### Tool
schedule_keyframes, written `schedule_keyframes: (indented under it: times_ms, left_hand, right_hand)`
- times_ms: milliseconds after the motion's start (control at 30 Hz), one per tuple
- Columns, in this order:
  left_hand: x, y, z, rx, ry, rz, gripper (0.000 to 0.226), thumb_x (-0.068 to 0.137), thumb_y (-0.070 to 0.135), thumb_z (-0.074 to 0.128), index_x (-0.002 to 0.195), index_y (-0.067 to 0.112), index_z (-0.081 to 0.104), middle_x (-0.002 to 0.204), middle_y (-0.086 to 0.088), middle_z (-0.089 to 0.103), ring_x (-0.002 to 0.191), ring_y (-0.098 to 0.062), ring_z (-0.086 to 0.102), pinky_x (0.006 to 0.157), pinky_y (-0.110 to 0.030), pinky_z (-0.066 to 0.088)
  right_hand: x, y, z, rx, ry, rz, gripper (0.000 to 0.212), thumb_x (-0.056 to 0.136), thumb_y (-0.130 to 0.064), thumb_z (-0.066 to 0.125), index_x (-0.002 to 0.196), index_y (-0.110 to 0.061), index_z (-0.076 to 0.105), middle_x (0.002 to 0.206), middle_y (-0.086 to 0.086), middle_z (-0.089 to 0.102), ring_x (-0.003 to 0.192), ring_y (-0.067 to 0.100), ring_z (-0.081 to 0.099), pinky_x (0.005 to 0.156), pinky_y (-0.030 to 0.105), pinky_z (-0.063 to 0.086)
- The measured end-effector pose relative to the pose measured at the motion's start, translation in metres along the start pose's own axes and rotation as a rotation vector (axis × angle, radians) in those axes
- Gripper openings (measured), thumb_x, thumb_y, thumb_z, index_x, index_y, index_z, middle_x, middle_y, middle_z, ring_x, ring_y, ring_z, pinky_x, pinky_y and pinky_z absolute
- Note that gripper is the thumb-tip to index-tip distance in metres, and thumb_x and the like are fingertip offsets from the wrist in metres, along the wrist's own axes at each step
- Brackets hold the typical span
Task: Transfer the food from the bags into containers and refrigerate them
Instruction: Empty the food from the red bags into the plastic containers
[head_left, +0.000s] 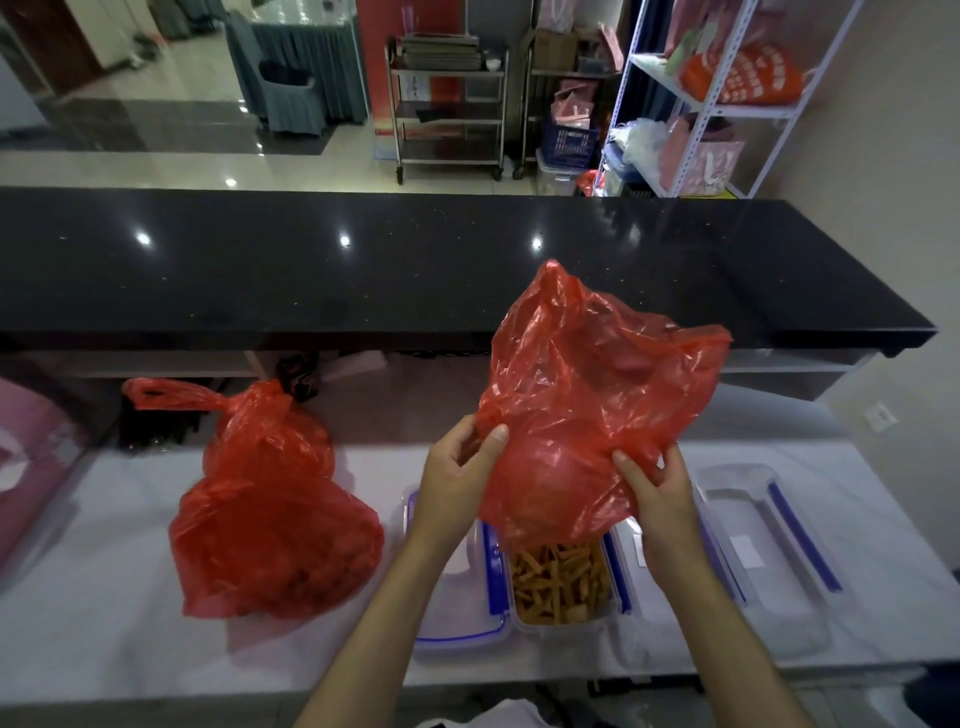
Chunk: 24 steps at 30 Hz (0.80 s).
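Left hand (460, 470) and right hand (655, 493) raised (fingers pinching).

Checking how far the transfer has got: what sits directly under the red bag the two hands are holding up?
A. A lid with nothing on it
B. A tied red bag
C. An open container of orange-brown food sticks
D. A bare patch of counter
C: the held red bag, gripped by the left hand and right hand, hangs over the open container of food sticks.

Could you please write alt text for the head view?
Both hands, left hand and right hand, hold a red bag upended over a clear container of orange-brown food strips on a white counter; a second, knotted red bag sits left.
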<state>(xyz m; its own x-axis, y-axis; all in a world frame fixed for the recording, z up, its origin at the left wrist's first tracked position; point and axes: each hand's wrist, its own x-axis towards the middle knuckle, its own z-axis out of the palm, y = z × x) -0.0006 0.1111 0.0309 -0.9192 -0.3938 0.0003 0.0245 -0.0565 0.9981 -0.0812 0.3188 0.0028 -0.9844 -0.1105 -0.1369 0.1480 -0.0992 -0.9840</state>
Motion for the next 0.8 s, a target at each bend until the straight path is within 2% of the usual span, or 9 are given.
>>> schedule_keyframes:
  times_ms: [167, 267, 300, 367, 400, 467, 533, 667, 800]
  left_hand:
    - [-0.008, -0.002, 0.015, -0.016, -0.206, -0.163, 0.067, 0.071, 0.062, 0.085, 0.130, 0.051, 0.056, 0.122, 0.013, 0.072, 0.107, -0.008, 0.074, 0.085, -0.034, 0.063]
    - [-0.010, -0.007, 0.022, 0.076, -0.256, -0.166, 0.074, 0.069, 0.057, 0.089, 0.130, 0.060, 0.050, 0.122, 0.022, 0.070, 0.110, 0.000, 0.070, 0.090, -0.029, 0.062]
    - [-0.010, -0.010, 0.023, 0.071, -0.258, -0.164, 0.075, 0.070, 0.051, 0.091, 0.133, 0.055, 0.051, 0.123, 0.019, 0.071, 0.111, -0.002, 0.070, 0.093, -0.030, 0.061]
    - [-0.008, -0.018, 0.022, 0.041, -0.238, -0.173, 0.073, 0.074, 0.038, 0.094, 0.135, 0.040, 0.055, 0.125, 0.009, 0.073, 0.113, -0.009, 0.071, 0.096, -0.035, 0.060]
    - [-0.007, -0.020, 0.021, 0.048, -0.217, -0.161, 0.066, 0.077, 0.031, 0.093, 0.133, 0.035, 0.057, 0.123, 0.006, 0.074, 0.113, -0.010, 0.072, 0.095, -0.033, 0.060]
    - [-0.003, -0.022, 0.014, 0.119, -0.172, -0.112, 0.054, 0.084, 0.011, 0.086, 0.126, 0.033, 0.059, 0.117, 0.006, 0.075, 0.108, -0.006, 0.072, 0.089, -0.027, 0.060]
    - [-0.001, -0.020, 0.006, 0.206, -0.153, -0.077, 0.057, 0.087, -0.005, 0.076, 0.123, 0.036, 0.059, 0.114, 0.006, 0.075, 0.105, -0.005, 0.072, 0.088, -0.028, 0.061]
    - [0.003, -0.018, -0.010, 0.423, -0.124, 0.012, 0.061, 0.091, -0.006, 0.066, 0.139, 0.030, 0.059, 0.115, 0.009, 0.075, 0.102, -0.002, 0.072, 0.092, -0.033, 0.062]
    - [0.006, -0.017, -0.026, 0.785, -0.049, 0.151, 0.078, 0.085, -0.001, 0.065, 0.149, 0.037, 0.043, 0.116, 0.002, 0.071, 0.102, -0.015, 0.069, 0.089, -0.039, 0.061]
  right_hand:
    - [-0.008, -0.003, 0.020, -0.007, -0.108, 0.028, 0.064, 0.086, -0.025, 0.080, 0.141, -0.037, 0.048, 0.120, 0.001, 0.074, 0.106, 0.025, 0.074, 0.090, 0.054, 0.060]
    - [-0.010, -0.018, 0.044, 0.069, -0.132, 0.127, 0.074, 0.075, -0.054, 0.083, 0.137, -0.026, 0.054, 0.114, 0.008, 0.075, 0.096, 0.026, 0.077, 0.080, 0.049, 0.064]
    - [-0.008, -0.021, 0.049, 0.153, -0.142, 0.211, 0.063, 0.083, -0.060, 0.072, 0.127, -0.016, 0.062, 0.105, 0.012, 0.077, 0.088, 0.025, 0.078, 0.073, 0.045, 0.065]
    - [-0.011, -0.019, 0.050, 0.197, -0.163, 0.264, 0.038, 0.105, -0.038, 0.048, 0.098, -0.008, 0.070, 0.082, 0.012, 0.078, 0.072, 0.022, 0.078, 0.056, 0.032, 0.062]
    - [-0.011, -0.019, 0.052, 0.122, -0.153, 0.264, 0.031, 0.107, -0.027, 0.047, 0.096, -0.011, 0.072, 0.082, 0.010, 0.077, 0.076, 0.022, 0.078, 0.056, 0.028, 0.061]
    - [-0.015, -0.017, 0.045, -0.066, -0.157, 0.146, 0.022, 0.105, -0.022, 0.053, 0.114, -0.016, 0.072, 0.098, 0.006, 0.079, 0.096, 0.024, 0.076, 0.071, 0.026, 0.060]
    - [-0.015, -0.011, 0.035, -0.119, -0.211, 0.107, 0.027, 0.105, -0.025, 0.051, 0.123, -0.018, 0.071, 0.109, 0.006, 0.078, 0.106, 0.026, 0.073, 0.085, 0.034, 0.058]
    - [-0.006, -0.013, 0.028, -0.017, -0.163, 0.152, 0.033, 0.101, -0.038, 0.055, 0.131, -0.025, 0.063, 0.120, 0.003, 0.074, 0.112, 0.023, 0.069, 0.087, 0.036, 0.056]
    - [-0.002, -0.019, 0.026, 0.039, -0.051, 0.131, 0.085, 0.081, -0.069, 0.067, 0.153, -0.046, 0.029, 0.150, -0.002, 0.050, 0.130, 0.022, 0.057, 0.101, 0.051, 0.053]
